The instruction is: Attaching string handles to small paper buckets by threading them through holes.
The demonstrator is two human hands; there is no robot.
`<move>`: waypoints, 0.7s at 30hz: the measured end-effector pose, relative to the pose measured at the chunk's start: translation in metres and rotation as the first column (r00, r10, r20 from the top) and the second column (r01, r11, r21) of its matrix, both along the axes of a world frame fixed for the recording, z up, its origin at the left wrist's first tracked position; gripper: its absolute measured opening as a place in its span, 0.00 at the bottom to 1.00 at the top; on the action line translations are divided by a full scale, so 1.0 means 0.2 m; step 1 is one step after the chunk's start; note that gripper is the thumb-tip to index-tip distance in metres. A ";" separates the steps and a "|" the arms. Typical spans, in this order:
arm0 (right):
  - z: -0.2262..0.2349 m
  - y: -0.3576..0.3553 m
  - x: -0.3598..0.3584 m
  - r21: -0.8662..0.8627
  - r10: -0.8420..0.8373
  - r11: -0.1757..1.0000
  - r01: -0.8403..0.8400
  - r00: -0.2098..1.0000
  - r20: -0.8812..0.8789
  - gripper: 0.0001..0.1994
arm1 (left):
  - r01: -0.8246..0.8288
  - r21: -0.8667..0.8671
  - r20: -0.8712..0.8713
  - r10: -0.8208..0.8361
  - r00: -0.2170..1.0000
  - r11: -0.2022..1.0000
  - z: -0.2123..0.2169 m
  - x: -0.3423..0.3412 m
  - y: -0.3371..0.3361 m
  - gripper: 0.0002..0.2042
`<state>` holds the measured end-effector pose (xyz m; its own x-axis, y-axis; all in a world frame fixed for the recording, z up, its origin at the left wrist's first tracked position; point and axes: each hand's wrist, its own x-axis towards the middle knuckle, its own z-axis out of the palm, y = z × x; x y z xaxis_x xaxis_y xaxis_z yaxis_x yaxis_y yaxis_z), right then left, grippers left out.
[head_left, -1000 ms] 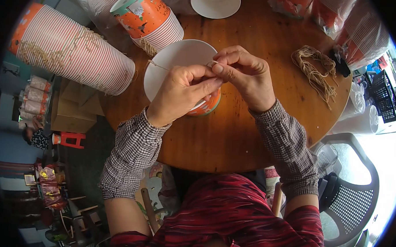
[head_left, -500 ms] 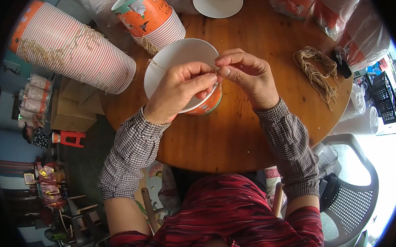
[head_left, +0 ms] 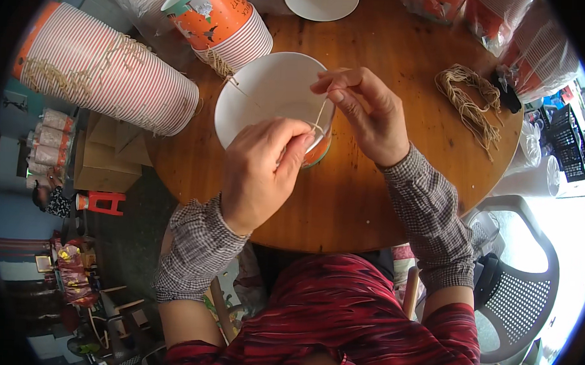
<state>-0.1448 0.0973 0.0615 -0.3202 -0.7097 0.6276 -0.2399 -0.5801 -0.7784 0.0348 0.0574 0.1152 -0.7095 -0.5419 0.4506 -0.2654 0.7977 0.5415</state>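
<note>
In front of me on the table stands a paper bucket (head_left: 270, 90), white inside and orange outside, its mouth facing up. A thin beige cord (head_left: 321, 114) runs taut between my hands over its near right rim. My left hand (head_left: 260, 165) pinches the lower part of the cord beside the rim, where a small loop or knot shows. Higher up, my right hand (head_left: 367, 114) grips the cord between thumb and fingertips. Another piece of cord (head_left: 235, 82) hangs at the bucket's far left rim. The cord's joint with the near rim is partly hidden by my fingers.
Nested buckets with cords (head_left: 114, 70) lie at the left; a second stack (head_left: 227, 23) leans behind. A twine bundle (head_left: 469, 105) rests at the right, near plastic-wrapped stacks (head_left: 539, 59). A white container (head_left: 322, 2) sits at the far edge. A grey chair (head_left: 516, 290) stands right.
My hands, close together at the rim before, have drawn apart. The left hand moved down toward me, and the cord now stretches visibly between them. The bucket has shifted slightly.
</note>
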 end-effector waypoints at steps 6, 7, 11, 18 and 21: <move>0.01 0.04 0.05 0.023 -0.090 0.995 0.100 0.960 -0.265 0.04 | -0.123 -0.413 -0.205 0.039 0.978 0.902 -0.17 0.04 -0.24 0.03; 0.02 0.04 0.06 -0.052 -0.137 0.991 0.127 0.931 -0.338 0.04 | -0.153 -0.295 -0.244 0.080 0.966 0.943 -0.18 0.03 -0.28 0.03; 0.00 0.02 0.08 -0.177 -0.248 0.965 0.193 0.890 -0.383 0.06 | -0.102 -0.056 -0.268 0.083 0.960 0.993 -0.15 0.03 -0.32 0.04; 0.01 0.03 0.07 -0.153 -0.240 0.969 0.196 0.898 -0.370 0.09 | 0.185 0.552 -0.234 -0.062 0.970 0.813 0.04 0.10 -0.19 0.09; 0.03 0.05 0.06 -0.140 -0.202 0.978 0.154 0.869 -0.451 0.09 | 0.125 0.510 -0.131 -0.067 0.989 0.851 0.06 0.12 -0.13 0.08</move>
